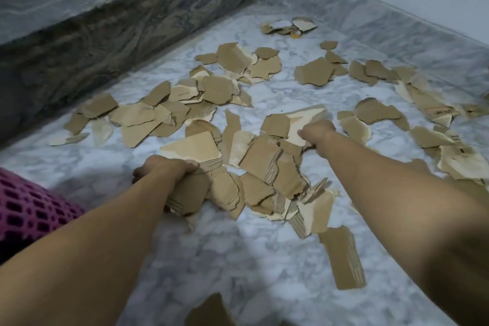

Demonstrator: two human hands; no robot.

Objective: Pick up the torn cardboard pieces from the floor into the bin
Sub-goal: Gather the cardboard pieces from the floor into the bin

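A wad of cardboard pieces (190, 193) is gripped by the curled left hand (164, 167) just above the floor (238, 259), while a pale piece (304, 119) is pinched by the right hand (317, 132).

Torn cardboard pieces (267, 167) strewn across a white marble floor (211, 259), brown and pale, many overlapping in a heap at centre. Left hand (169, 169) gripping a bunch of pieces (190, 193) at the heap's near left edge. Right hand (316, 132) curled on a pale piece (301, 119) at the far right of the heap. Dark stone step (119, 42) along the left. Pink mesh bin (29, 206) at lower left.
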